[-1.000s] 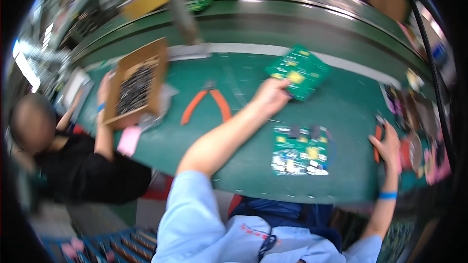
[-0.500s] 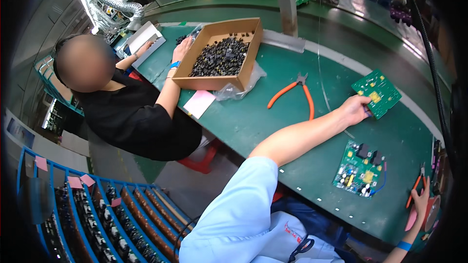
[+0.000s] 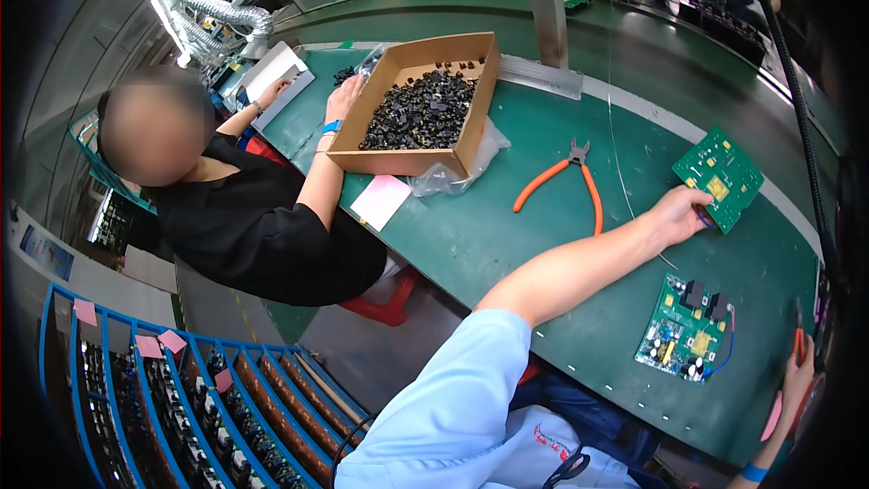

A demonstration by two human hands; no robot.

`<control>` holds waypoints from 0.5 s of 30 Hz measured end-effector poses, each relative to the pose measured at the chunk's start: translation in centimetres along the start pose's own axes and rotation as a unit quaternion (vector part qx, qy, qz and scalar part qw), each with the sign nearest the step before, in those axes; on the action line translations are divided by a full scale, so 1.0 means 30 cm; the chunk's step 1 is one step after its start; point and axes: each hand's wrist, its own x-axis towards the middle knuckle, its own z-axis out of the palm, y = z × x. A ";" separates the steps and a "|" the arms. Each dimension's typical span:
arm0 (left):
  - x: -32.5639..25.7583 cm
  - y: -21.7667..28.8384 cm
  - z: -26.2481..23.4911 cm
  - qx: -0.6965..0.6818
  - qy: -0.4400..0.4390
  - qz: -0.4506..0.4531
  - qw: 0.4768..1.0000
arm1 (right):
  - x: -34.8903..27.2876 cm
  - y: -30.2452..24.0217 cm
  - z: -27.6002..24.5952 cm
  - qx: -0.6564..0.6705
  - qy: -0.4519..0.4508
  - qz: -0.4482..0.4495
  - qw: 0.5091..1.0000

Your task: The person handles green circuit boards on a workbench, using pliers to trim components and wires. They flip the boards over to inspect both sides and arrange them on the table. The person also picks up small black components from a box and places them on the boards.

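My left hand (image 3: 681,215) grips the lower left edge of a green circuit board (image 3: 731,166), held tilted above the far right of the bench. Below that hand, a second circuit board (image 3: 674,330) lies on the green bench top, with black blocks, small parts and a blue wire on it. At the right rim, my right hand (image 3: 797,380) is closed around orange-handled cutters (image 3: 799,342), their jaws pointing away from me. The picture's dark edge partly hides this hand. Another pair of orange-handled cutters (image 3: 577,156) lies with spread handles left of the boards.
A cardboard box (image 3: 407,161) of small black parts stands at the back, with a plastic bag (image 3: 484,158) and a pink paper (image 3: 380,201) beside it. A co-worker in black (image 3: 262,244) sits at left. A blue rack (image 3: 226,349) of boards stands lower left.
The view has shifted, so most things sit farther right and lower. In my right hand the cutters' handles appear closer together and more upright. My left hand keeps the circuit board.
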 end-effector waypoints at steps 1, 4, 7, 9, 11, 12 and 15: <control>-0.006 -0.015 -0.007 -0.002 -0.016 -0.001 1.000 | 0.005 0.003 -0.001 0.015 0.018 0.001 1.000; 0.020 -0.019 -0.015 -0.010 -0.021 0.014 1.000 | 0.048 -0.052 0.011 0.095 0.057 -0.019 0.994; 0.015 -0.008 -0.007 -0.018 -0.026 0.009 0.999 | 0.059 -0.289 -0.016 0.044 0.049 -0.061 0.996; -0.008 0.002 0.005 -0.007 -0.017 0.011 1.000 | 0.065 -0.426 -0.003 0.094 0.043 -0.083 0.991; -0.030 0.022 0.012 0.024 0.009 -0.005 1.000 | 0.080 -0.536 0.042 0.178 0.046 -0.106 0.977; -0.007 0.002 -0.002 0.020 0.002 -0.017 1.000 | 0.074 -0.584 0.022 0.211 0.053 -0.105 0.970; -0.007 0.010 -0.009 0.017 0.001 -0.025 1.000 | 0.096 -0.802 -0.002 0.203 0.083 -0.149 0.964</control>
